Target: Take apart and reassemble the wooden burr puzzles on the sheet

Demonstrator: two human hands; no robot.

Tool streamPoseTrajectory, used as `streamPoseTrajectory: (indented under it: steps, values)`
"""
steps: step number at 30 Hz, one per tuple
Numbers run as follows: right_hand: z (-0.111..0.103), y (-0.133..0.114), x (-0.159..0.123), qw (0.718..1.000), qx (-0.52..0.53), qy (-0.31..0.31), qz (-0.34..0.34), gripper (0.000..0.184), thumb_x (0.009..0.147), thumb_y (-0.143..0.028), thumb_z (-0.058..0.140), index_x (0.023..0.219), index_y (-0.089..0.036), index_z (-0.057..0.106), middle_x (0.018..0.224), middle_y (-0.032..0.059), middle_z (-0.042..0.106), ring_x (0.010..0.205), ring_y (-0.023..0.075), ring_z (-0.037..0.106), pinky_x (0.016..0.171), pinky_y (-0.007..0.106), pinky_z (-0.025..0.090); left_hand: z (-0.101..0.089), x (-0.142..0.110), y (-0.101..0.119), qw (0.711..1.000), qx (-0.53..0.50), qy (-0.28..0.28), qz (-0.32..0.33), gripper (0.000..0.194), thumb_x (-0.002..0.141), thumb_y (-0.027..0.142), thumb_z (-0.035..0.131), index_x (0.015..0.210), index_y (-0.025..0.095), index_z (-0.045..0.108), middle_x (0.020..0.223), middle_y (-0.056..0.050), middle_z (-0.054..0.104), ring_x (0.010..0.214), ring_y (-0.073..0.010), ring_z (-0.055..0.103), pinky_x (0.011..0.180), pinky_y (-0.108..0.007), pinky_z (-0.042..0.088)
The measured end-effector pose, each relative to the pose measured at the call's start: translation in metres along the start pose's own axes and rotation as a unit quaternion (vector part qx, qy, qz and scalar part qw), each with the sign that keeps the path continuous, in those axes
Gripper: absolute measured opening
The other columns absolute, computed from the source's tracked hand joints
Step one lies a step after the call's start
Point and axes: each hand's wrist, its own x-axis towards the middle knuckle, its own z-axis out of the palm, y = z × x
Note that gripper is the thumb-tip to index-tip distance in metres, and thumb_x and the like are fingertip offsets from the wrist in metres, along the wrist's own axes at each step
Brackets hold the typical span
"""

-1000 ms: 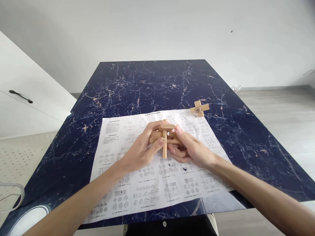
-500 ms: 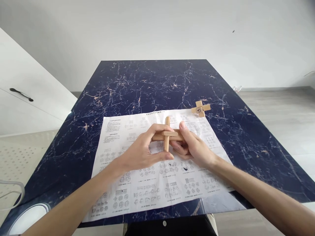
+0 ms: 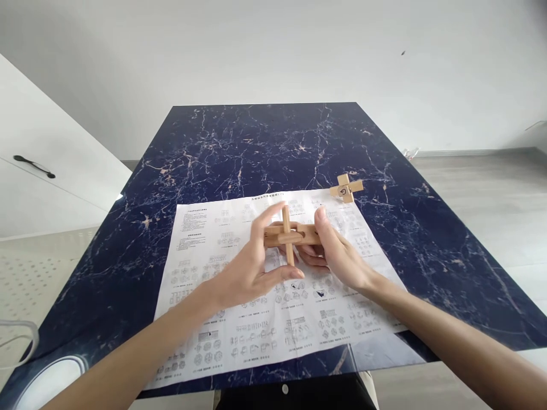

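Observation:
Both hands hold a wooden burr puzzle (image 3: 290, 234) of crossed bars above a printed instruction sheet (image 3: 256, 307). My left hand (image 3: 250, 267) touches its left end with raised fingertips, thumb stretched out beneath it. My right hand (image 3: 337, 253) grips the right end of the horizontal bar, thumb on top and fingers underneath. One thin bar stands upright through the horizontal pieces.
A second, smaller assembled wooden cross puzzle (image 3: 346, 188) lies on the dark blue marble table (image 3: 265, 142) past the sheet's far right corner. A white cabinet with a black handle (image 3: 34, 166) stands at the left. A white round object (image 3: 47, 378) sits at the lower left.
The wooden piece lying on top a second ago has gone, leaving a plainer cross. My left thumb came off the puzzle and now stretches below it; the puzzle turned slightly.

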Motion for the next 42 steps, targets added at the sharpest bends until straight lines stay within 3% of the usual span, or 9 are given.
streamPoseTrajectory:
  steps: [2,6,9,14,22,28,33,37,42]
  values:
    - [-0.002,-0.001,0.002,1.0,0.022,-0.007,-0.011,0.074,0.107,-0.083,0.022,0.063,-0.025,0.036,0.053,-0.006,0.032,0.045,0.0107,0.023,0.045,0.029,0.022,-0.001,0.001,0.003,0.999,-0.014,0.031,-0.022,0.1,0.1,0.041,0.079,0.172,0.042,0.009,0.148,-0.013,0.065,0.112,-0.0264,0.077,0.098,-0.044,0.067]
    - [-0.005,-0.003,0.002,0.999,0.031,0.007,-0.02,0.072,0.108,-0.08,0.025,0.062,-0.026,0.035,0.052,-0.007,0.027,0.045,0.0105,0.019,0.045,0.029,0.022,-0.01,0.004,0.007,0.998,0.015,0.028,-0.05,0.089,0.096,0.048,0.081,0.17,0.04,0.031,0.154,-0.014,0.063,0.107,-0.0257,0.077,0.083,-0.035,0.069]
    - [-0.005,-0.004,0.001,1.0,0.019,0.012,-0.01,0.074,0.108,-0.082,0.021,0.061,-0.026,0.034,0.053,-0.0061,0.027,0.046,0.0109,0.017,0.045,0.03,0.02,-0.017,0.006,0.002,0.996,0.082,0.041,-0.014,0.087,0.092,0.051,0.084,0.167,0.04,0.042,0.149,-0.012,0.068,0.1,-0.0231,0.076,0.076,-0.032,0.069]
    - [-0.005,-0.006,-0.002,0.998,-0.055,0.042,-0.001,0.078,0.104,-0.086,0.015,0.055,-0.027,0.029,0.049,-0.0038,0.027,0.044,0.0112,0.019,0.043,0.032,0.018,-0.017,0.004,-0.008,0.982,0.162,0.077,0.052,0.086,0.084,0.052,0.09,0.16,0.035,0.053,0.118,-0.005,0.078,0.071,-0.013,0.064,0.059,-0.025,0.063]
    - [-0.004,-0.001,0.0,0.995,-0.094,0.026,0.014,0.085,0.103,-0.088,0.015,0.053,-0.025,0.041,0.05,-0.0001,0.039,0.044,0.0115,0.027,0.041,0.03,0.021,-0.012,0.005,-0.006,0.971,0.198,0.084,0.102,0.085,0.083,0.051,0.09,0.158,0.033,0.055,0.111,-0.005,0.078,0.072,-0.0153,0.066,0.061,-0.029,0.062]
    - [-0.012,-0.011,0.003,0.995,-0.021,-0.054,0.085,0.078,0.106,-0.084,0.022,0.059,-0.024,0.04,0.05,-0.0061,0.029,0.043,0.0089,0.02,0.042,0.027,0.019,-0.015,0.005,-0.006,0.981,0.179,0.064,0.045,0.078,0.092,0.05,0.084,0.161,0.035,0.052,0.13,-0.01,0.075,0.076,-0.0149,0.068,0.056,-0.025,0.061]
    - [-0.013,-0.009,0.007,0.995,0.016,-0.077,0.069,0.067,0.108,-0.079,0.033,0.07,-0.024,0.042,0.055,-0.0084,0.028,0.046,0.0089,0.017,0.043,0.027,0.019,-0.019,0.007,-0.005,0.983,0.171,0.059,-0.018,0.09,0.092,0.051,0.084,0.168,0.045,0.036,0.161,-0.012,0.055,0.091,-0.0183,0.073,0.058,-0.024,0.063]
    - [-0.013,-0.011,0.008,0.998,-0.058,0.004,0.023,0.066,0.108,-0.079,0.033,0.071,-0.025,0.042,0.057,-0.0073,0.032,0.045,0.0102,0.027,0.043,0.027,0.026,-0.022,0.008,-0.004,0.981,0.162,0.076,-0.074,0.117,0.085,0.051,0.091,0.172,0.054,0.012,0.178,-0.014,0.03,0.092,-0.0186,0.076,0.055,-0.023,0.06]
    - [-0.033,-0.013,-0.01,0.982,-0.159,0.097,-0.004,0.065,0.107,-0.079,0.037,0.071,-0.026,0.041,0.059,-0.0063,0.037,0.046,0.0106,0.036,0.047,0.028,0.033,-0.023,0.007,-0.002,0.98,0.155,0.073,-0.102,0.114,0.084,0.05,0.09,0.172,0.049,0.017,0.179,-0.015,0.023,0.097,-0.0207,0.076,0.058,-0.026,0.062]
